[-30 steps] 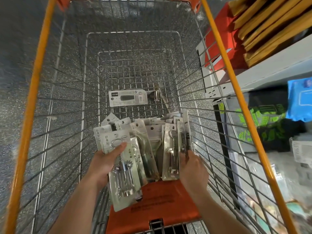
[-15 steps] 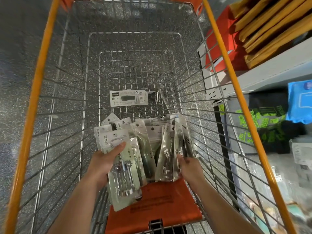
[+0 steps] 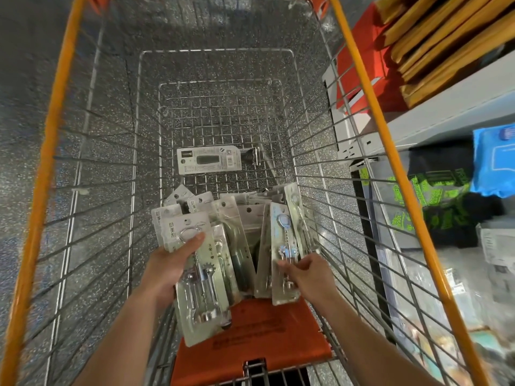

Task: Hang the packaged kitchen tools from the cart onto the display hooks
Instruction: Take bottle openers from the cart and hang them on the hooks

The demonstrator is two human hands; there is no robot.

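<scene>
Head view is looking down into a wire cart (image 3: 390,151) with orange rails, and I am watching both hands working at its near end. The left hand (image 3: 170,263) is gripping a corkscrew pack (image 3: 203,299); its thumb is lying across the front of the card near the top, while the other fingers are hiding behind it, so I cannot tell how they are curling. That pack is tilting over the orange seat flap (image 3: 264,330).

The right hand (image 3: 309,274) is pinching the lower part of a second pack (image 3: 284,235), which is standing almost upright just beside the cart's right wall; the fingertips are blurring slightly. Between the two hands, a pile of packaged tools (image 3: 242,218) is leaning in overlapping rows against the near end. Well apart from it, one lone pack (image 3: 209,160) is lying flat on the cart's bottom grid.

Outside the right rail, a grey shelf (image 3: 446,107) is showing, with yellow flat goods (image 3: 446,37) above and a blue packet (image 3: 493,162) below.
</scene>
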